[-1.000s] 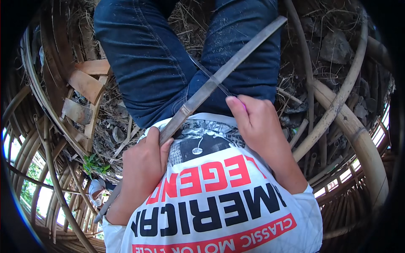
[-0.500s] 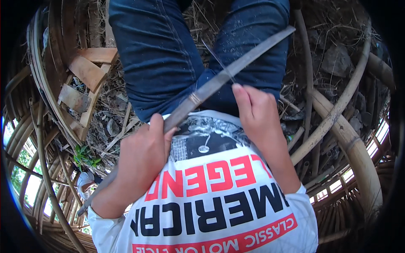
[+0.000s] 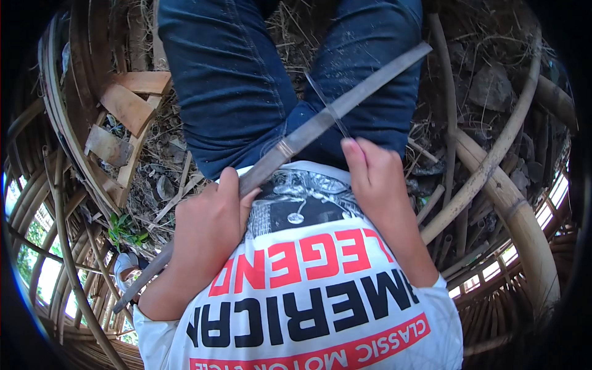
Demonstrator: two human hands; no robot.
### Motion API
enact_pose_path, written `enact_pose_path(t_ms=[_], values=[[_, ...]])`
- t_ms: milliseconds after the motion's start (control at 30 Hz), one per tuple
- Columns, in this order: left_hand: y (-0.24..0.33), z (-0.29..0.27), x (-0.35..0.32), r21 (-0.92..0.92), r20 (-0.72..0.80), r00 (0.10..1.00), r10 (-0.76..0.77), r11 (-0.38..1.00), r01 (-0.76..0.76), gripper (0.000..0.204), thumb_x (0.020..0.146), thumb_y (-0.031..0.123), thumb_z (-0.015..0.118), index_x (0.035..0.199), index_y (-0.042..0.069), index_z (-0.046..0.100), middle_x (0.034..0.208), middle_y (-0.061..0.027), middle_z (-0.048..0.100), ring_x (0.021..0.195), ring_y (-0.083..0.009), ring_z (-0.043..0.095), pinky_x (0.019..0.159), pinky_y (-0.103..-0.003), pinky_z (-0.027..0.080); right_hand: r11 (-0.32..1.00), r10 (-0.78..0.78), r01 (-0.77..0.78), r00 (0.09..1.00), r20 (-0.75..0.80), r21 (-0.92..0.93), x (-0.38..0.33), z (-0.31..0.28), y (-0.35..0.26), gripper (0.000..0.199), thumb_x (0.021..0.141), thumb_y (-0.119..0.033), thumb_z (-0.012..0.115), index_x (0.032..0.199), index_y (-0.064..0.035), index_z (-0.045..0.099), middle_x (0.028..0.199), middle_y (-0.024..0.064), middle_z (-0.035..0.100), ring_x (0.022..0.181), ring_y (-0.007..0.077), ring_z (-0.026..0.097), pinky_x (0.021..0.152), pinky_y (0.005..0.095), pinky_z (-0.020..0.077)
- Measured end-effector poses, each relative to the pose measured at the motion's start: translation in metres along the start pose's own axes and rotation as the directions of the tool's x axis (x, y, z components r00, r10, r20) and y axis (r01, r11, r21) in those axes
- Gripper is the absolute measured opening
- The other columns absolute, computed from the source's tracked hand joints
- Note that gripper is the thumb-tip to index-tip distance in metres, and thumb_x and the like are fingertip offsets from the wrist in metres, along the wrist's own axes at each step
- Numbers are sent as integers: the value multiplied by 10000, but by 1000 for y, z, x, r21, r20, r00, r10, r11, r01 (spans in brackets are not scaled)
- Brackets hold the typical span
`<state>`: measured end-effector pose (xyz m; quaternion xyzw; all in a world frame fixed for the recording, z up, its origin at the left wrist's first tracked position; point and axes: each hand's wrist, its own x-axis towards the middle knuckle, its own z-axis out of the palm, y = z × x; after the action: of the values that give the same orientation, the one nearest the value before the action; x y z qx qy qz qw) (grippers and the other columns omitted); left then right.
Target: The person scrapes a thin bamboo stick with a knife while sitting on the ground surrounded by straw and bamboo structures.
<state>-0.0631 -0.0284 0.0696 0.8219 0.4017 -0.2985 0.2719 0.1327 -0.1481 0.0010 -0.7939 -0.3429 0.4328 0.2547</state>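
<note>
Two bare hands work a long grey bamboo strip (image 3: 320,123) that lies slantwise across the person's lap, its upper end reaching out past the right knee and its lower end running down beyond the left hip. The left hand (image 3: 206,228) is closed around the strip near its middle, thumb laid along the top. The right hand (image 3: 376,176) sits curled just below the strip with its fingertips at a thin dark sliver (image 3: 325,103) that crosses it; whether those fingers pinch the sliver or a small blade cannot be told. The strip rests on blue jeans (image 3: 240,80), above the hem of a white printed T-shirt (image 3: 320,302).

Around the seated person lie dry grass and bamboo chips (image 3: 126,108) on the ground to the left, thick curved bamboo poles (image 3: 493,166) to the right, and a woven lattice of bent canes (image 3: 61,259) ringing the scene.

The risk, as it looks: the strip's edges appear sharp and splintery, and a slip of the left hand's hold could drag skin along them. Worked this close to the thighs, any cutting edge that jumps free could meet the jeans or the fingers.
</note>
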Motion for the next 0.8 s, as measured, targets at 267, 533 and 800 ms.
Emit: enact_pose_path(t_ms=[267, 533, 800], values=[[-3, 5, 0, -13, -76, 997, 32, 999, -33, 299, 943, 310, 586, 875, 36, 488, 643, -159, 603, 567, -348, 629, 488, -437, 474, 998, -28, 28, 1000, 0, -50, 15, 2, -8, 394, 966, -308, 557, 716, -3, 582, 605, 237, 580, 601, 433, 603, 526, 483, 452], [1, 6, -3, -40, -2, 1000, -8, 999, 8, 274, 954, 292, 561, 908, 34, 480, 676, -186, 605, 620, -391, 619, 534, -468, 466, 1000, 10, -10, 1000, 13, -13, 9, -1, -4, 382, 964, -312, 565, 737, -4, 584, 623, 244, 592, 610, 437, 606, 533, 488, 462], [0, 11, -8, -37, -31, 999, 44, 998, -46, 287, 949, 318, 569, 901, 43, 503, 639, -149, 606, 563, -341, 629, 493, -430, 474, 1000, -22, 22, 1000, -11, 8, -4, 2, 4, 426, 971, -335, 557, 712, 4, 570, 600, 229, 594, 584, 424, 615, 526, 479, 473]])
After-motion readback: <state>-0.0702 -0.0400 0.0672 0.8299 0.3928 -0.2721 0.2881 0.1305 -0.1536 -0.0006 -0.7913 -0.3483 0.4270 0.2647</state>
